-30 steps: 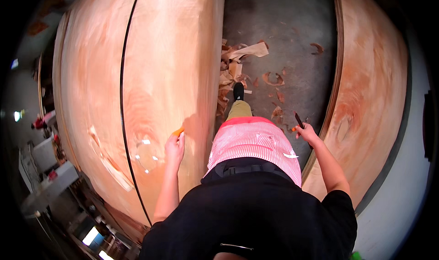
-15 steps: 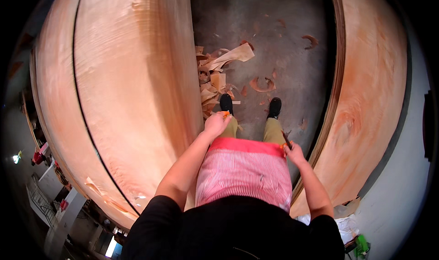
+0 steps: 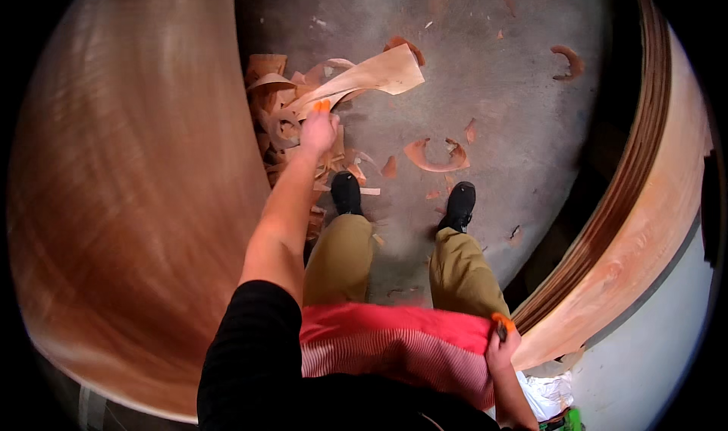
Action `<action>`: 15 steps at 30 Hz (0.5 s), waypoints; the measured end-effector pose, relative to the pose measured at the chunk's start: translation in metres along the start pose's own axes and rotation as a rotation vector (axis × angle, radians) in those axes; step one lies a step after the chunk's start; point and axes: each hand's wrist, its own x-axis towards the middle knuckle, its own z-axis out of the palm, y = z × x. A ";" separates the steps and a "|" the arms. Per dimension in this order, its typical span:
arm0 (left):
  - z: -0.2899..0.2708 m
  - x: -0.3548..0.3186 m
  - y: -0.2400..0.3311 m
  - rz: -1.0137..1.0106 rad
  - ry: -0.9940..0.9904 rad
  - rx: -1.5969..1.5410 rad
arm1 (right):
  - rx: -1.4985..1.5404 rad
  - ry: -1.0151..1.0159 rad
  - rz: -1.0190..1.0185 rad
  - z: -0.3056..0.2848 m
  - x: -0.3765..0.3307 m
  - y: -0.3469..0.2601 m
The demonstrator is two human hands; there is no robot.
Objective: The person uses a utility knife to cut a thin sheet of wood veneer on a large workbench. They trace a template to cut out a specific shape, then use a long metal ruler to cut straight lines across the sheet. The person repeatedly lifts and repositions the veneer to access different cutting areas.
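Note:
My left hand (image 3: 318,130) reaches down over a pile of wood veneer scraps on the floor. Orange covers sit on its fingertips, and the fingers stretch toward a long pale veneer strip (image 3: 379,71); contact between them is hard to make out. Beside my right thigh, my right hand (image 3: 502,346) is closed on a dark slim tool (image 3: 501,331), mostly hidden by the fingers, so its kind is unclear. Orange shows on that hand's fingertips too. A curled veneer scrap (image 3: 286,130) lies just left of my left hand.
A large stack of veneer sheets (image 3: 129,203) rises on my left, another stack (image 3: 637,181) on my right. Between them, reddish curled scraps (image 3: 436,156) lie on the grey floor near my black shoes (image 3: 459,206). A white plastic bag (image 3: 547,395) is at lower right.
My left hand has moved forward and down from my apron to the scrap pile. My body has bent forward, and the right hand stays low at my side with the dark tool.

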 end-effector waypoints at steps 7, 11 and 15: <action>0.035 0.070 0.018 -0.218 -0.133 0.014 | -0.056 0.061 0.031 -0.003 0.002 0.018; 0.035 0.031 0.042 -0.067 -0.078 -0.101 | -0.001 0.082 0.053 -0.001 0.001 0.011; -0.024 -0.031 0.091 -0.269 -0.077 -0.466 | 0.032 0.056 -0.002 0.001 -0.010 0.010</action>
